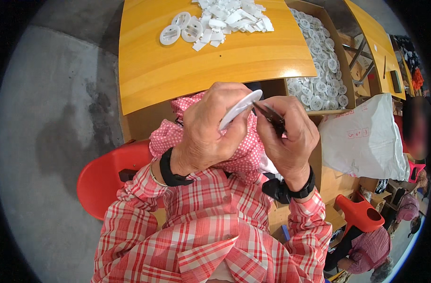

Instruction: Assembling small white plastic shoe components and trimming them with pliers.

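Note:
My left hand (210, 127) is closed on the edge of a round white plastic disc (241, 106), held up on a slant in front of my chest. In my right hand (291, 129) is a dark pointed metal tool (270, 115), its tip at the disc's right edge. Whether it is a small knife or a pair of cutters I cannot make out, since the fingers cover most of it. Beyond the hands, three white discs (170, 35) with slots in them lie on the wooden table (196, 61). A heap of white plastic pieces (234, 16) sits beside them.
Right of the table a cardboard box (350, 89) holds many white discs (319, 61). Nearer stands a white sack (364, 137). A red chair (102, 177) is at my left, a red stool (359, 214) at my right. Another person (368, 247) is at lower right.

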`<state>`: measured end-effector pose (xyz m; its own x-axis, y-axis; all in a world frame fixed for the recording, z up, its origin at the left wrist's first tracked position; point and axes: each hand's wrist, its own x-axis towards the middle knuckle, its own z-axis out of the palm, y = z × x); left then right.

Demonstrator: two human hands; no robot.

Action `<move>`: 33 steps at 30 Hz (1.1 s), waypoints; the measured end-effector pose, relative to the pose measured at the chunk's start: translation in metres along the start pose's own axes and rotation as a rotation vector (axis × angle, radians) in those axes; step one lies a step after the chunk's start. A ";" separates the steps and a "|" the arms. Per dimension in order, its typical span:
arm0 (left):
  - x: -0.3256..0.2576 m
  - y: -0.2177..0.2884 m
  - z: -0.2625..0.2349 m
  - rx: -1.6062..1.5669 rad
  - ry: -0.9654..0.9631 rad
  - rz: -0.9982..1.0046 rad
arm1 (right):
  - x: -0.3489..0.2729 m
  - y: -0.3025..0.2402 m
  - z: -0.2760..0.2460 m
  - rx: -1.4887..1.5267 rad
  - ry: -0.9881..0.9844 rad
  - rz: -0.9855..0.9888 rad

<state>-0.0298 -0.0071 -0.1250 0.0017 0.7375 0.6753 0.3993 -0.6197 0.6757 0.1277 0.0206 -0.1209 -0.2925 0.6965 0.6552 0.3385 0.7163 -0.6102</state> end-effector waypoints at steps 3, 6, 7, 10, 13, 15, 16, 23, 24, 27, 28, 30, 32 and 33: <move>-0.002 0.002 -0.007 -0.090 -0.053 -0.136 | 0.003 0.005 -0.011 -0.160 -0.192 -0.153; -0.005 0.000 -0.011 -0.127 -0.151 -0.275 | 0.002 0.014 -0.021 -0.313 -0.244 -0.369; -0.003 0.001 -0.014 -0.175 -0.161 -0.381 | 0.003 0.014 -0.023 -0.394 -0.285 -0.454; -0.002 0.002 -0.016 -0.282 -0.129 -0.520 | 0.000 0.011 -0.018 -0.206 -0.247 -0.249; 0.002 0.006 -0.016 -0.376 -0.067 -0.587 | -0.001 -0.008 -0.023 0.094 -0.289 0.225; -0.002 0.004 -0.018 -0.399 -0.041 -0.629 | -0.005 -0.019 -0.026 0.423 -0.415 0.781; -0.001 0.003 -0.019 -0.446 -0.043 -0.668 | -0.010 -0.020 -0.025 0.472 -0.409 0.764; 0.007 0.009 -0.023 -0.708 -0.019 -0.889 | 0.002 -0.027 -0.032 0.586 -0.444 0.852; 0.007 0.009 -0.023 -0.707 -0.017 -0.889 | 0.007 -0.031 -0.034 0.641 -0.471 0.947; 0.005 0.007 -0.021 -0.744 -0.010 -0.908 | 0.008 -0.032 -0.034 0.692 -0.488 1.030; 0.003 0.005 -0.021 -0.703 -0.017 -0.872 | 0.008 -0.031 -0.033 0.693 -0.487 1.014; 0.001 0.004 -0.020 -0.661 -0.024 -0.839 | 0.009 -0.031 -0.030 0.656 -0.495 0.993; 0.002 0.009 -0.019 -0.556 -0.025 -0.780 | 0.009 -0.033 -0.030 0.610 -0.497 0.974; 0.003 0.010 -0.019 -0.559 -0.026 -0.781 | 0.007 -0.033 -0.029 0.591 -0.476 0.929</move>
<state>-0.0427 -0.0164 -0.1108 -0.0563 0.9980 -0.0279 -0.1984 0.0162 0.9800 0.1402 0.0006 -0.0837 -0.4977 0.8146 -0.2979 0.1688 -0.2460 -0.9545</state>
